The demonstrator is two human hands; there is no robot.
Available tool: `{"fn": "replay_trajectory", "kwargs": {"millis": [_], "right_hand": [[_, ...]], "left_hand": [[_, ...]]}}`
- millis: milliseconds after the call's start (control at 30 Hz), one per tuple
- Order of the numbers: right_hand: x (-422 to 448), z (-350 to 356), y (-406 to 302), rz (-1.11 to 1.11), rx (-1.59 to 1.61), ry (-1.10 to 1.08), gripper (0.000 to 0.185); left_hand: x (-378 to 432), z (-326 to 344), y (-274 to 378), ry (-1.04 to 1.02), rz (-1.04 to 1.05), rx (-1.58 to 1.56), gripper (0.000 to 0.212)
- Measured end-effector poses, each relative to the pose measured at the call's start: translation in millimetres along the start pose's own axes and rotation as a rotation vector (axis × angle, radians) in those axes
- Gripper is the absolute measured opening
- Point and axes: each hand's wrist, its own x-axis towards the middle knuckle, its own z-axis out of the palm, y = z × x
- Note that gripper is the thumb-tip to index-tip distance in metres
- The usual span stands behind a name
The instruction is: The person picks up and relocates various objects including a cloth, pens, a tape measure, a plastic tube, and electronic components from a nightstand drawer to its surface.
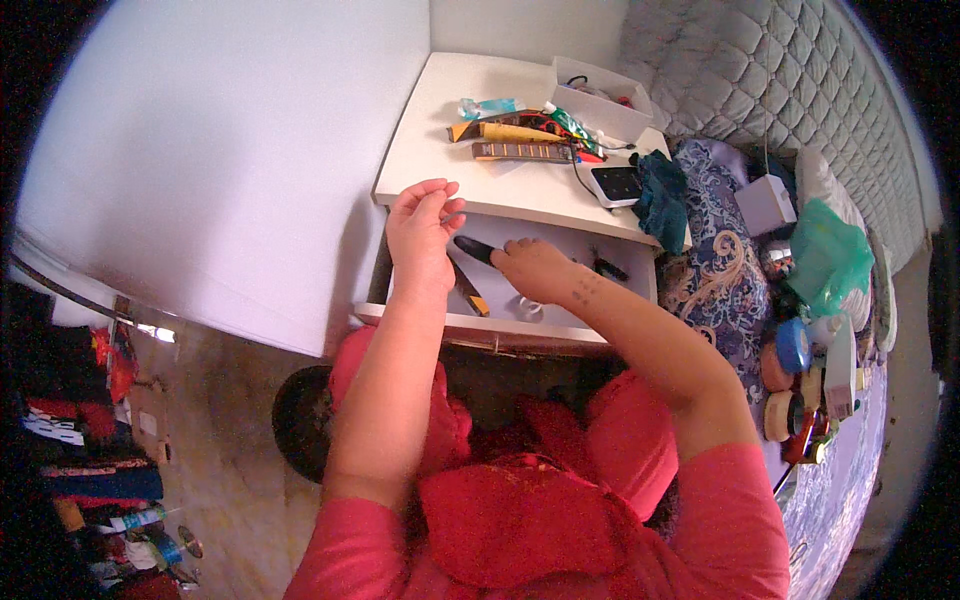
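My left hand (422, 214) is raised over the left side of a pulled-out white drawer (487, 324). A small thin grey piece (452, 217) is pinched in its fingers; what it is I cannot tell. Inside the drawer, my right hand (531, 264) holds a long black object (474, 250) with a rounded end, its other end hidden by the fingers. Below the black object lies a narrow dark-and-yellow box (470, 291). A white ring-shaped item (529, 306) is near the drawer's front. Further right rests a small black item (611, 268).
On the white cabinet top (427, 165) lie narrow yellow-brown boxes (525, 151), a green tube (570, 124), a black-and-white device (616, 185), a dark teal cloth (661, 196) and a white bin (604, 109). A bed (720, 270) with jars and a green bag (831, 255) borders the right.
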Motion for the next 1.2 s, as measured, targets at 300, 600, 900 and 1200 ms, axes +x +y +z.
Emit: {"fn": "replay_trajectory", "kwargs": {"millis": [300,600,900,1200], "right_hand": [[93,118,63,0.312,0.320,0.257,0.032],[88,89,-2,-0.001,0.690,-0.040,0.039],[11,-68,1,0.094,0.462,0.542,0.021],[32,-62,70,0.359,-0.121,0.680,0.025]], "left_hand": [[-1,16,-6,-0.030,-0.051,-0.046,0.012],[2,6,2,-0.021,-0.027,-0.017,0.014],[-1,0,-1,-0.016,-0.036,0.013,0.012],[-7,6,-11,-0.057,-0.140,0.150,0.010]]}}
